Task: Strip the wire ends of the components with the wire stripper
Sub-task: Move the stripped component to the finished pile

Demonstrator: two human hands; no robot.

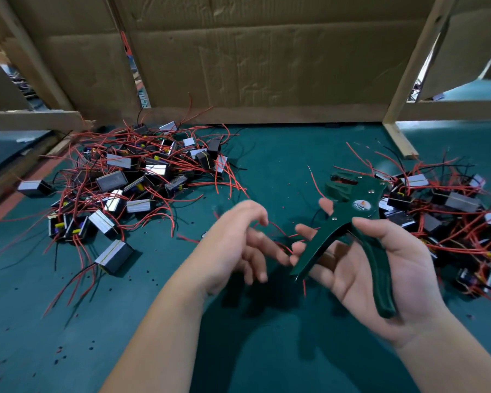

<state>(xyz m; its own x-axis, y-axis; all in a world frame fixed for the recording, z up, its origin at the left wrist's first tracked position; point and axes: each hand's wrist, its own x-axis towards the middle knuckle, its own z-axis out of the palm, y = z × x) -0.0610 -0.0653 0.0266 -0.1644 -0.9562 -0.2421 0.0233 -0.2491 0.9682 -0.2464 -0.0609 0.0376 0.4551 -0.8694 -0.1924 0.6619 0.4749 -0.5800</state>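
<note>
My right hand (380,268) grips a dark green wire stripper (349,222) above the table, thumb on one handle and fingers curled under the other. The handles are spread, and the jaws point up and away from me. A thin red wire (315,182) rises beside the jaws. My left hand (238,239), blurred, hovers just left of the stripper with loosely curled fingers. Another red wire (275,229) runs between its fingertips and my right fingers, and no pinch on it shows. A pile of black box components with red and black wires (136,180) lies at the left; a second pile (442,211) lies at the right.
The table has a green mat (281,154), dotted with small bits of stripped insulation (150,275). Cardboard walls (253,58) and wooden frame posts (400,137) close the back. One component (114,256) lies apart in front of the left pile.
</note>
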